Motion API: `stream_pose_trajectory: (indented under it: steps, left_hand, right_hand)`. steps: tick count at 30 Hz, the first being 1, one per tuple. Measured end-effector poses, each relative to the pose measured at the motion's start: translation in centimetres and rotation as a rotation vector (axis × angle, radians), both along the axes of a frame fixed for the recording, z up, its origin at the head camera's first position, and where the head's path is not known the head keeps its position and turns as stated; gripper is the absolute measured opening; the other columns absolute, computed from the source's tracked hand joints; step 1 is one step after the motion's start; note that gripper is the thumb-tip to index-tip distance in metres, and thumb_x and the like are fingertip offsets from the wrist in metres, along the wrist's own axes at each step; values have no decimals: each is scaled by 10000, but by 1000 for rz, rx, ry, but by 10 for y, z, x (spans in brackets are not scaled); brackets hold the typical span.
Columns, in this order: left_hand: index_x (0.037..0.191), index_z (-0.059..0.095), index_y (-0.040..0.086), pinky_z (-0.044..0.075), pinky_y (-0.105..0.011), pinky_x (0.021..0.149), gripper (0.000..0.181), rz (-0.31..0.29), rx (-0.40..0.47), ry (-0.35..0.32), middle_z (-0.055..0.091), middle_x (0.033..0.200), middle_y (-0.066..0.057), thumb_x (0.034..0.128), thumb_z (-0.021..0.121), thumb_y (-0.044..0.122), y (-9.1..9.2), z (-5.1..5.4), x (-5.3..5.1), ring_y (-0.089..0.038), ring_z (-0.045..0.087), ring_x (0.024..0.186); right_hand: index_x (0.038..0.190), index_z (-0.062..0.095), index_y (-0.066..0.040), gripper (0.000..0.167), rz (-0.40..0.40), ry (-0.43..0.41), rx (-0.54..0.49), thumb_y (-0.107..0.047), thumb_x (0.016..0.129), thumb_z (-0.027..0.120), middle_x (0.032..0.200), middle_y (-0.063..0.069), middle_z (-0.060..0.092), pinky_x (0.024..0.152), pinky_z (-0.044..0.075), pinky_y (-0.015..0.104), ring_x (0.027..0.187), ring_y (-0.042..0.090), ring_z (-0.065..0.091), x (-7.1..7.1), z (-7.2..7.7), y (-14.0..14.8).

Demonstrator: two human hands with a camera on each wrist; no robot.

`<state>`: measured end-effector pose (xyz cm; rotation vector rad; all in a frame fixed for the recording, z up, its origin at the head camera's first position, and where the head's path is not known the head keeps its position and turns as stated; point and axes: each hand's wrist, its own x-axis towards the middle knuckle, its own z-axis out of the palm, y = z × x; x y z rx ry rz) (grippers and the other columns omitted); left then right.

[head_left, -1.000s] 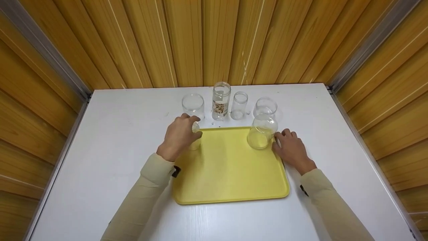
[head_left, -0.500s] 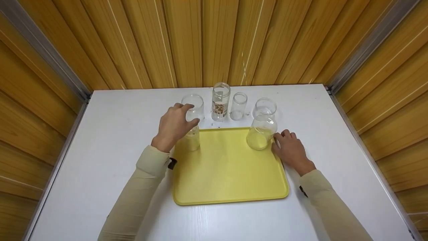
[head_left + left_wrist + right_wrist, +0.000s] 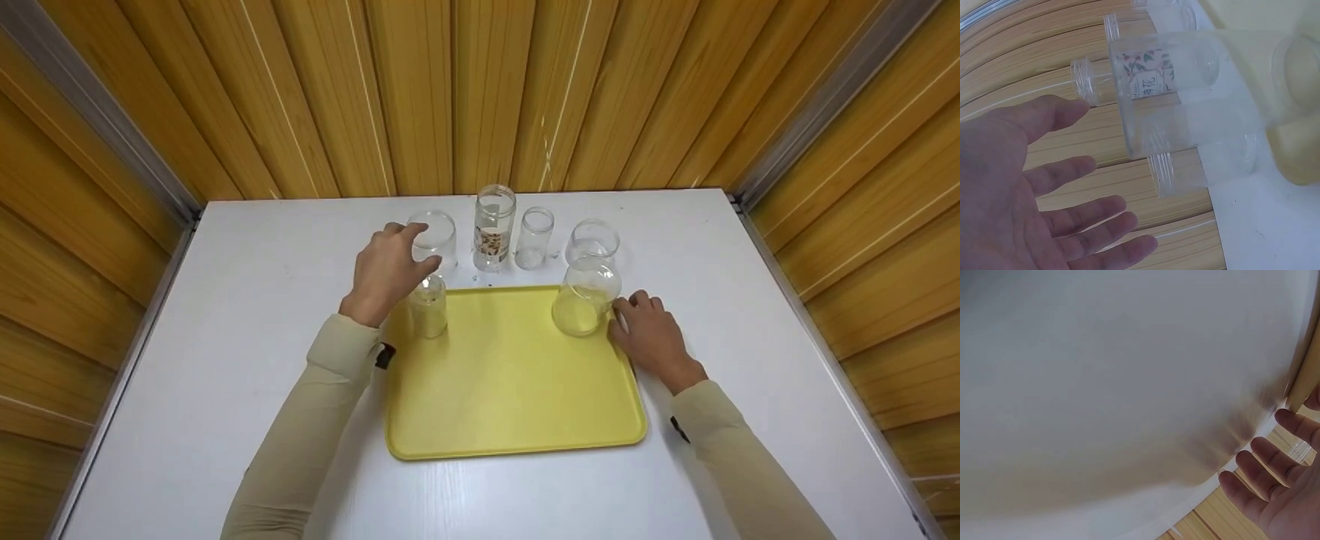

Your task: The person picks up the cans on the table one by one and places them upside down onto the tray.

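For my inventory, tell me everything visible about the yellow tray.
The yellow tray is rectangular, with rounded corners and a raised rim; it looks plastic. It lies flat on the white table. A clear jar stands near its far left corner, a clear rounded vessel near its far right. The right hand appears to touch its right edge.

Jars [image 3: 430, 315] look glossy, the tray [image 3: 517, 382] smooth plastic.

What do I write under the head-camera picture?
Left hand open, right hand at the edge of a yellow tray bearing two clear containers.
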<state>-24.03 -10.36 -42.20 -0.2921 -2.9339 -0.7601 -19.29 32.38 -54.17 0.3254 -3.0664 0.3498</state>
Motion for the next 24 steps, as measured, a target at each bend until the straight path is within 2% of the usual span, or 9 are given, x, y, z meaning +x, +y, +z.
stream_pose_trajectory:
  steps: [5, 13, 24]
  left_hand:
    - [1458, 645, 68, 598, -564, 840, 574, 5, 2, 9, 624, 1383, -279, 957, 782, 314, -2, -3, -6, -452, 648, 1183]
    - [1472, 633, 75, 582, -558, 905, 581, 17, -3, -20, 606, 1413, -276, 963, 773, 316, -4, -6, -17, -447, 635, 1217]
    - [1531, 549, 38, 556, -567, 966, 680, 24, -22, -62, 552, 1465, -285, 958, 764, 335, -2, -13, -32, -453, 611, 1262]
  right_hand:
    - [1318, 641, 10, 363, 10, 22, 7, -239, 1069, 552, 1210, 270, 553, 801, 506, 654, 1068, 495, 544, 0, -1, 0]
    - [1333, 647, -1, 370, 1, 16, -2, -242, 1067, 559, 1207, 264, 561, 807, 500, 644, 1054, 476, 546, 0, -1, 0]
    - [1321, 648, -5, 359, -4, 16, -12, -240, 1064, 565, 1189, 258, 555, 795, 494, 638, 1040, 467, 536, 0, -1, 0]
